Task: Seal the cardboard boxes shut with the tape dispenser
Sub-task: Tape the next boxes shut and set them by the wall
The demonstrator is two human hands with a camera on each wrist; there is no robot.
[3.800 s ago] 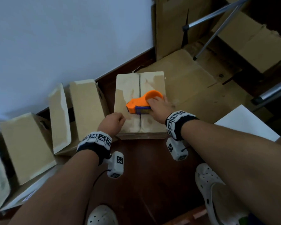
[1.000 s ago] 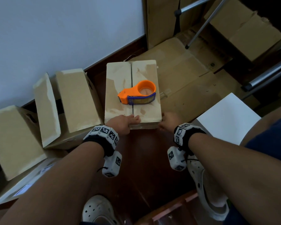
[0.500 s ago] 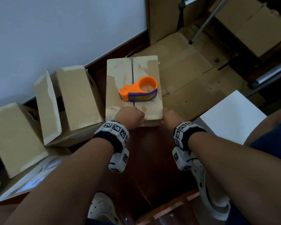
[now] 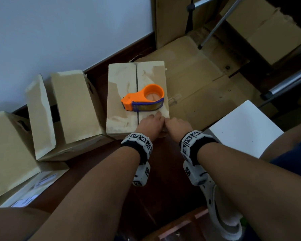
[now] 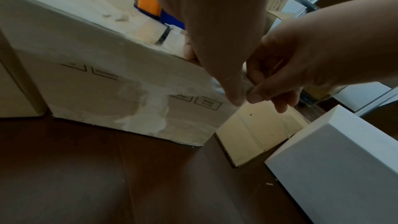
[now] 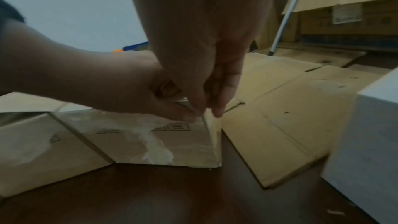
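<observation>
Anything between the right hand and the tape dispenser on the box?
Nothing visible. The tape dispenser sits on top of the box; only bare box top separates it from the right hand and left hand at the near right corner.

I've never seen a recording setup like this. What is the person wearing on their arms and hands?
Both arms are bare, without sleeves or gloves. Each wrist carries a black band ringed with white tiles printed with black square codes. A small white camera block, also code-marked, hangs below each; the right one matches.

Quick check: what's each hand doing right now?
Left hand: pinching the box's near right corner.
Right hand: pinching at the same corner; what it grips is unclear.
</observation>
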